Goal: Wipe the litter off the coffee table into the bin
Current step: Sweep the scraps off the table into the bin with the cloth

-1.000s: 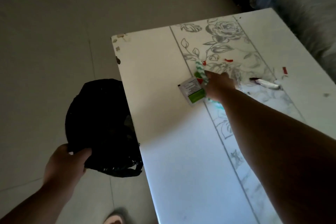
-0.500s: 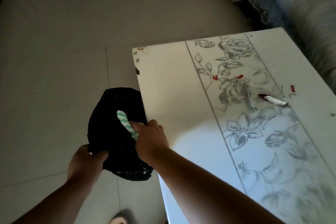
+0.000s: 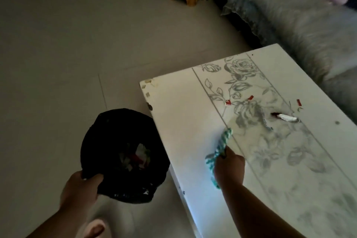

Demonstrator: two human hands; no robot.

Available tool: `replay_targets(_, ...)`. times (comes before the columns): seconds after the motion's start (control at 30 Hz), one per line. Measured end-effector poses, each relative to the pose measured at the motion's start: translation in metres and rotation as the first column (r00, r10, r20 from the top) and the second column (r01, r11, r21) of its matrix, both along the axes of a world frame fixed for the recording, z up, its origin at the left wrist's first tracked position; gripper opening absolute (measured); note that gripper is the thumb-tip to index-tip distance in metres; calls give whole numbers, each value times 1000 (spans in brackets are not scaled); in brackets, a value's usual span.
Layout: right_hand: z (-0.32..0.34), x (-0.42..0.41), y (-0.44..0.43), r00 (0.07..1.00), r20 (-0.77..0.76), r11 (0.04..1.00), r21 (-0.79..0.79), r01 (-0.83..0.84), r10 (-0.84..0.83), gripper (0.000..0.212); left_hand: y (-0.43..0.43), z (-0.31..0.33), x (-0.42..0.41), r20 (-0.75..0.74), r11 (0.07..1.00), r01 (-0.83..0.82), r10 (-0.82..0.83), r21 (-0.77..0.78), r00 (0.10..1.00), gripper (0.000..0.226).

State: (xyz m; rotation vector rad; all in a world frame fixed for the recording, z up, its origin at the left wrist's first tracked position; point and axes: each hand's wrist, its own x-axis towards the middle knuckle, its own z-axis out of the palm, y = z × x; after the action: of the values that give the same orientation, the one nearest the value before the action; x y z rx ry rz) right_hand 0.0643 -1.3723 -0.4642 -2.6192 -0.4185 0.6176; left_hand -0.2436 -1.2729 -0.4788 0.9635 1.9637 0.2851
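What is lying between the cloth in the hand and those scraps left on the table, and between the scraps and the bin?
Nothing visible. Bare tabletop separates the green-and-white cloth in the right hand from the white wrapper and red scraps. The stretch toward the table edge is also bare, and the left hand holds the black-lined bin just beside that edge.

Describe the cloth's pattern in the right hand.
Green-and-white stripes on the cloth, seen from the head view.

Both forearms bare, no sleeves, no watch/rings/bands visible in the dim light. Left hand [image 3: 81, 189] at lower left of frame, right hand [image 3: 229, 168] at lower centre-right, arm running off bottom edge. At bottom centre a pale pink open-toe slipper [image 3: 96, 228] w/ toes showing
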Motion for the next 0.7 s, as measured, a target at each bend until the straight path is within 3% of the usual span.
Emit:
replay_targets(0.2, 11, -27, 52, 971, -78, 970, -106, 219, -228, 37, 83, -5, -29, -45, 996, 86, -85, 23, 995, 43)
replay_targets(0.53, 13, -19, 83, 925, -107, 926, -146, 347, -363, 40, 210, -3, -22, -206, 917, 358, -320, 179, 925, 44)
replay_targets(0.7, 16, 9, 103, 857, -93, 860, -123, 495, -506, 42, 294, -25, 9, -223, 929, 328, -288, 173, 931, 45)
